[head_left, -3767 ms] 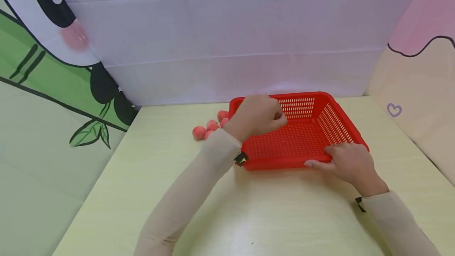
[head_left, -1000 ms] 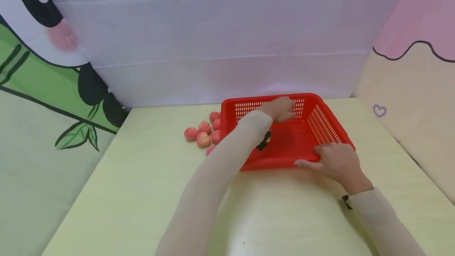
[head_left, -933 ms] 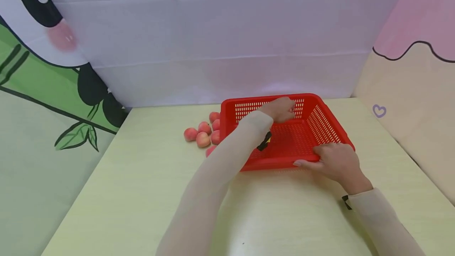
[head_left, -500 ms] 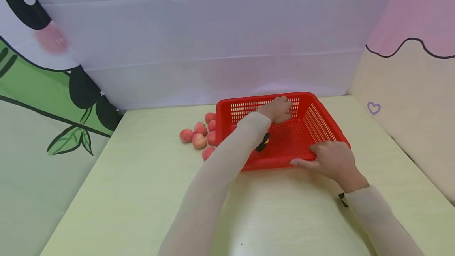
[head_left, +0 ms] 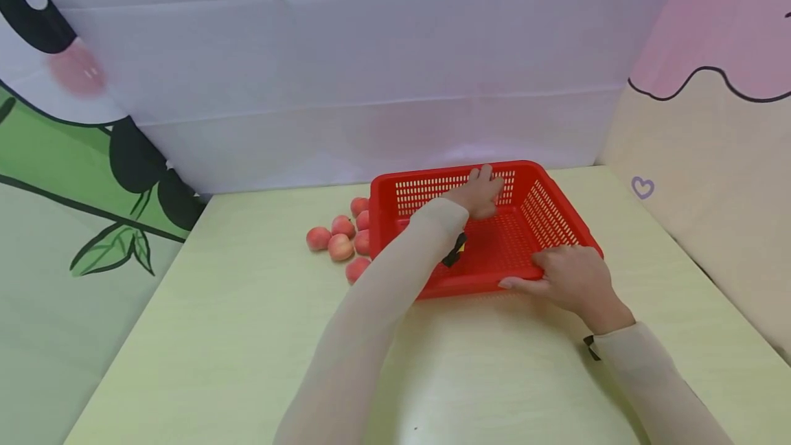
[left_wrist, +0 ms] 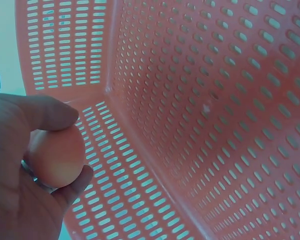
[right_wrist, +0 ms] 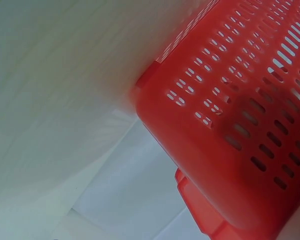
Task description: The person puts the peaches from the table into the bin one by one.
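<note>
In the head view my left hand (head_left: 477, 194) is inside the red plastic basket (head_left: 476, 290), near its back wall, with some fingers raised. The left wrist view shows a peach (left_wrist: 60, 157) between that hand's thumb and fingers, above the slotted wall and floor; the head view hides this fruit behind the hand. My right hand (head_left: 575, 281) grips the basket's front rim near the right corner, its thumb along the front. Only the basket's outer corner and slotted side fill most of the right wrist view.
Several peaches (head_left: 340, 247) lie on the pale wooden table (head_left: 204, 335) against the basket's left side, partly covered by my left sleeve. A pale cloth backdrop (head_left: 371, 53) stands behind the table, and printed panels rise at both sides.
My left hand has gone from above the basket's left side to deeper inside, toward the back, and its fingers have spread from a closed fist. The right hand keeps its grip.
</note>
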Motion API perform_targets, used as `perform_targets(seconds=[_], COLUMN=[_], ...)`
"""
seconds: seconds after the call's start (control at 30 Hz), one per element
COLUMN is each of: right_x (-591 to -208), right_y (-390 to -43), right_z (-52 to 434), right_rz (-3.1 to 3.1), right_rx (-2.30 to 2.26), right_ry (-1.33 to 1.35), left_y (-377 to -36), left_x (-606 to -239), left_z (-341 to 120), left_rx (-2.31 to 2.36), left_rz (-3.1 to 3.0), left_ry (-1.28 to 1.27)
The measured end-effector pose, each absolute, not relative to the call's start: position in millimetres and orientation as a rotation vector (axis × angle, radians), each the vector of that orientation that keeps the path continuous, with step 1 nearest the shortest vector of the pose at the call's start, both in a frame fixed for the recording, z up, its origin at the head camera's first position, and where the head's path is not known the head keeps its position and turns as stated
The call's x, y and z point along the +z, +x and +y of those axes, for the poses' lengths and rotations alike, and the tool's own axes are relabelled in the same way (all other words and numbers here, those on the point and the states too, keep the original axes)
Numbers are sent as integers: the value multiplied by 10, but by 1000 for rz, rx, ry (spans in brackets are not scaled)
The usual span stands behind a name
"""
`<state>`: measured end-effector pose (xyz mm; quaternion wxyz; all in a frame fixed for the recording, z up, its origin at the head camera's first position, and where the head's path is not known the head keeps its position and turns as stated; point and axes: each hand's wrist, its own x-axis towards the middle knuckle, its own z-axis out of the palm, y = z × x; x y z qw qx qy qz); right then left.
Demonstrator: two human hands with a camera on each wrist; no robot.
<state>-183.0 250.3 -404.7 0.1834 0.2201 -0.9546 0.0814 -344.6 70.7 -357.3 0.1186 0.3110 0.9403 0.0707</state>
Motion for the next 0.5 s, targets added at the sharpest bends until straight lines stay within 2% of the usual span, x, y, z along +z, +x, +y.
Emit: perform_targets(seconds=[0.5], right_x=[-4074], right_y=[-1846], right_z=[2510], right_rz=[-2679], right_rx=[232], right_ry=[622], left_y=[-3490], left_x=[-3626], left_z=[724], left_rx=[213], left_rz=[2747], left_ry=[978])
